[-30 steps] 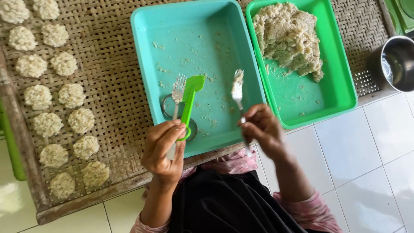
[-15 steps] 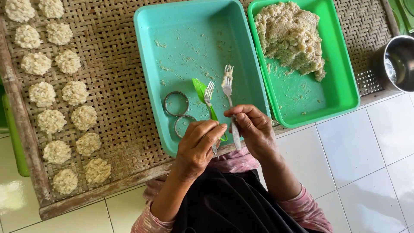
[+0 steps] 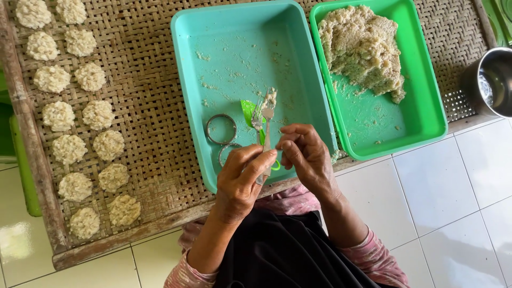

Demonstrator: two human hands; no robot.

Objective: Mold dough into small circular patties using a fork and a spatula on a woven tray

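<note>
The left hand and right hand pinch two forks and a green spatula together over the near end of the teal tray. Left, two rows of patties lie formed on the woven mat; right, much dough remains in the green tray.

The teal tray lies mostly bare in its upper half; two rings block its lower left. Dough fills the green tray's top, patties crowd the frame's left.
</note>
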